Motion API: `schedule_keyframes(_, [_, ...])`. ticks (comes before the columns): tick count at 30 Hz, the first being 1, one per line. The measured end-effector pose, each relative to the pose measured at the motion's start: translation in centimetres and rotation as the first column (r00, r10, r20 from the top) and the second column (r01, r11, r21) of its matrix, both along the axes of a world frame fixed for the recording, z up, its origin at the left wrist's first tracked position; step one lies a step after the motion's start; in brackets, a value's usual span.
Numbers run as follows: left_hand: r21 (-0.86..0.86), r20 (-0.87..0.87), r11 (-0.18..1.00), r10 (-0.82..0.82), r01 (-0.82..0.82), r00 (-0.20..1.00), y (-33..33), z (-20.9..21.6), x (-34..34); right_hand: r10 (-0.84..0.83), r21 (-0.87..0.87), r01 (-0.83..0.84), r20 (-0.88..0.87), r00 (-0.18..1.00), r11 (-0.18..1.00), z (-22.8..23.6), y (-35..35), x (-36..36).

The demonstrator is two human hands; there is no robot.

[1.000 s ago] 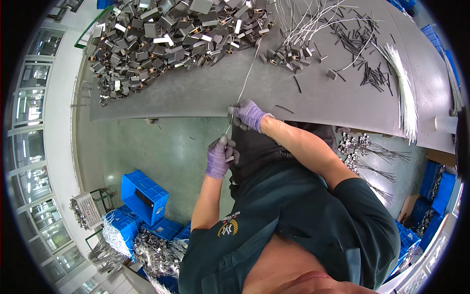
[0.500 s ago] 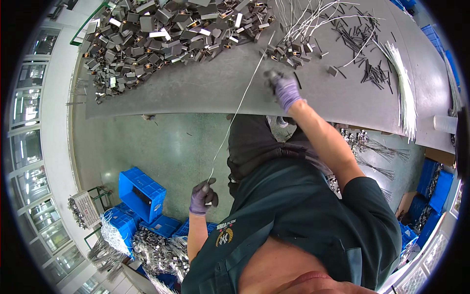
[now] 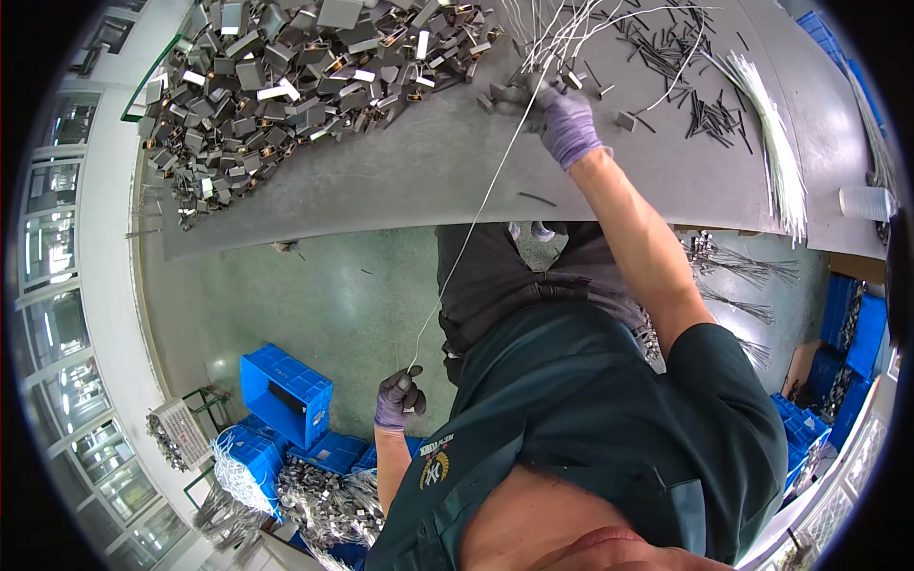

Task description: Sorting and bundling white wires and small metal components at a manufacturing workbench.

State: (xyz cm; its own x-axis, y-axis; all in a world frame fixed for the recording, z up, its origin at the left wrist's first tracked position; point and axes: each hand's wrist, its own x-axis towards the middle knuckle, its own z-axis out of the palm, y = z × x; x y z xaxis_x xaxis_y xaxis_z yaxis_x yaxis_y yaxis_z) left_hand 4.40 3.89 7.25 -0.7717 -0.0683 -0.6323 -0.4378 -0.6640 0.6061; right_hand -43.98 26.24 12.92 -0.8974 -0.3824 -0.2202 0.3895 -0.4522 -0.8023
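Left hand: gloved, to the left of the trousers (image 3: 505, 285), the left hand (image 3: 398, 401) pinched the lower end of a white wire (image 3: 483, 200).
White wire: it slanted up over the grey table (image 3: 381, 176) to the wired blocks (image 3: 574, 78); its upper end was unclear.
Right hand: the gloved right hand (image 3: 568, 124) had moved forward from bare tabletop to these blocks; whether it gripped anything, I could not tell.
Meaning: work had apparently shifted to the wired group.

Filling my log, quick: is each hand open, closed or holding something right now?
Left hand: closed, holding the white wire.
Right hand: near small blocks; grip cannot be told.
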Motion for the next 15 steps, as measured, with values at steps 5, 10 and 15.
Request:
schedule_keyframes(5, [-0.018, 0.03, 0.999, 0.043, -0.042, 0.999, -0.8, -0.6, 0.1, -0.137, -0.036, 0.135, -0.056, 0.989, 0.99, 2.3, 1.2, -1.9])
schedule_keyframes(10, [-0.061, 0.047, 0.995, 0.081, -0.078, 0.996, -1.2, -0.7, -0.1, -0.134, 0.172, 0.161, -0.156, 0.979, 0.972, 3.5, 2.4, -3.3])
schedule_keyframes(15, [-0.109, 0.077, 0.989, 0.11, -0.102, 0.991, -1.6, -0.5, -0.4, -0.059, 0.35, 0.149, -0.256, 0.965, 0.925, 4.4, 3.1, -4.0])
